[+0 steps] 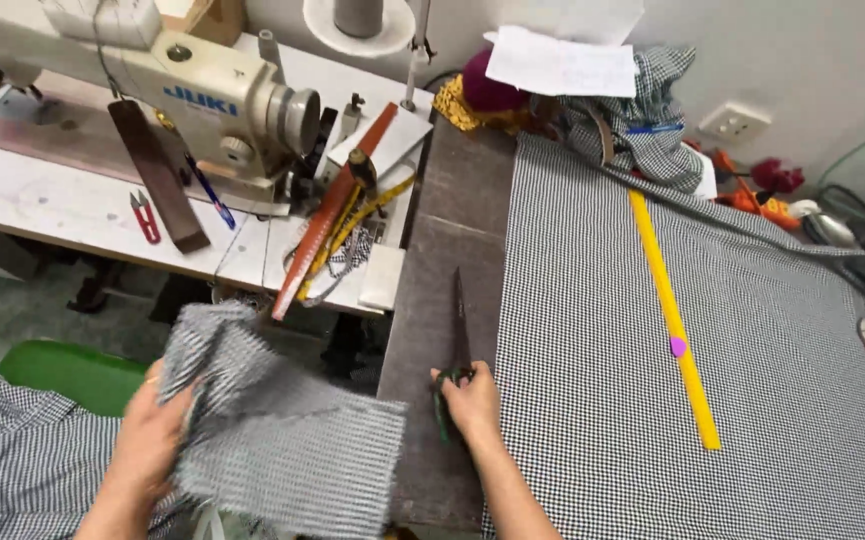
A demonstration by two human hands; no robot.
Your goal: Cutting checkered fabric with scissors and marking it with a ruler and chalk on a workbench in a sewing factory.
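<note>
While a cut piece of checked fabric [282,440] is held up off the table edge, it is gripped by the left hand [152,435], fingers closed into its bunched upper corner; the piece is motion-blurred. The right hand [472,400] is closed around the green handles of the fabric shears [457,350], which lie flat on the dark table [452,220], blades pointing away, just beside the spread checked cloth [752,380]. As a judgement, the shears are best kept flat and shut while the piece is lifted clear. Further off, a yellow ruler [672,320] with a pink chalk [677,347] lies on the cloth. Farthest left, a sewing machine [222,95] is noted.
</note>
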